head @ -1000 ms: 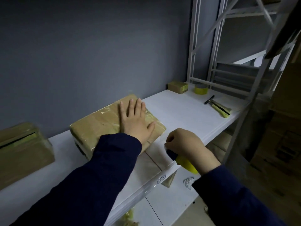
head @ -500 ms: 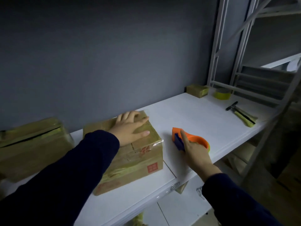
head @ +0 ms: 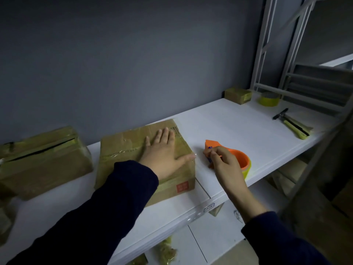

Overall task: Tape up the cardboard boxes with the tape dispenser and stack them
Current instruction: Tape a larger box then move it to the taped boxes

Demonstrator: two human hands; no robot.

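Note:
A taped cardboard box (head: 122, 148) with a red stamp on its front sits on the white shelf (head: 238, 131). My left hand (head: 162, 152) lies flat on the box's top with fingers spread. Just right of the box, the orange tape dispenser (head: 238, 159) with a yellowish tape roll rests on the shelf. My right hand (head: 223, 165) holds it, fingers curled over its blue front part. A second cardboard box (head: 42, 161) with a dark slit along its top stands to the left, against the wall.
A small taped box (head: 237, 95) and a yellow tape roll (head: 269, 99) sit at the shelf's far right end, with a yellow-handled tool (head: 294, 126) nearer the edge. Metal racking (head: 286, 54) rises on the right. Packing scraps lie below the shelf.
The view has shifted. My left hand has spread flat across the box top. My right hand has closed more tightly over the dispenser beside the box.

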